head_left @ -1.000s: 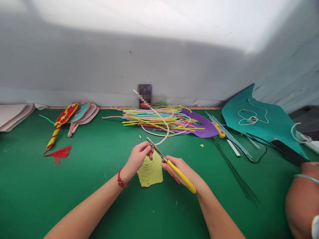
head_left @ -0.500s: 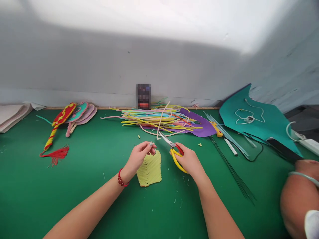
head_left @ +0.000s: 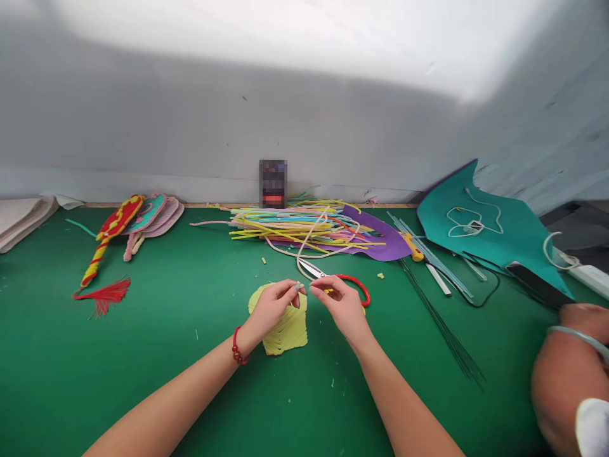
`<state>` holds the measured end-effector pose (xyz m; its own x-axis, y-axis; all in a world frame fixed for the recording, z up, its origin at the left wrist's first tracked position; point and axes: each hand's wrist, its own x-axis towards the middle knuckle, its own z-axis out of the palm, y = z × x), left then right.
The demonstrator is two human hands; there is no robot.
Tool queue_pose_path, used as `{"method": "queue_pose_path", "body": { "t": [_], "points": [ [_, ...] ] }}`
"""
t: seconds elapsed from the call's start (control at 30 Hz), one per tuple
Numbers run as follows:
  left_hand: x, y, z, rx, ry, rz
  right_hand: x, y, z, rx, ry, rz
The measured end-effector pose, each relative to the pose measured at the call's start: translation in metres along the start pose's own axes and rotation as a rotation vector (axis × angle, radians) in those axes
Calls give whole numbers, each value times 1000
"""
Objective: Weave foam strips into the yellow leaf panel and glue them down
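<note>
My left hand (head_left: pixel 278 304) is closed in a pinch on a small pale piece (head_left: pixel 301 285). Fingertips pressed together, my right hand (head_left: pixel 340 308) is just to its right; what it pinches is too small to make out. Under the left hand lies a yellow-green ribbed panel (head_left: pixel 288 333), partly covered by the fingers. Scissors (head_left: pixel 364 289) with red and yellow handles rest on the table behind my right hand, which hides part of them. A pale pink fuzzy stem (head_left: pixel 309 240) curves beside their blades.
A heap of coloured fuzzy stems (head_left: pixel 285 225) lies on purple sheet material (head_left: pixel 392 244) by the wall. A phone (head_left: pixel 273 184) stands behind it. Fan-shaped crafts (head_left: pixel 117 219) are at left. Thin dark wires (head_left: pixel 442 327), a teal sheet (head_left: pixel 514 222) and another person's arm (head_left: pixel 566 368) are at right.
My right hand has let go of the scissors, which now lie on the table. It has moved left, close to my left hand's fingertips. The left hand has shifted slightly right.
</note>
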<state>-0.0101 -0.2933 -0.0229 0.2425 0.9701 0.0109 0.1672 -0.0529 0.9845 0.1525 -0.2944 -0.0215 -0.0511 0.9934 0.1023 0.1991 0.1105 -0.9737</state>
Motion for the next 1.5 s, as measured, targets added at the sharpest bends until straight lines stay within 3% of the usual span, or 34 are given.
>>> {"method": "queue_pose_path", "body": {
  "t": [0.13, 0.4, 0.87, 1.03, 1.3, 1.5],
  "points": [
    [-1, -9, 6, -12, 1, 14, -1, 5, 16, 212, -16, 177],
    [-3, -17, 10, -51, -12, 11, 0, 9, 22, 365, -19, 274],
    [-2, -20, 8, 60, -114, 65, 5, 11, 16, 301, -95, 294],
    [0, -15, 1, 103, -5, 59, 3, 8, 17, 221, -66, 270],
    [0, -11, -3, 236, -31, 114, 3, 9, 19, 213, -83, 251],
    [0, -13, 2, 240, 32, 115, 3, 12, 23, 234, -73, 264]
  ]
}}
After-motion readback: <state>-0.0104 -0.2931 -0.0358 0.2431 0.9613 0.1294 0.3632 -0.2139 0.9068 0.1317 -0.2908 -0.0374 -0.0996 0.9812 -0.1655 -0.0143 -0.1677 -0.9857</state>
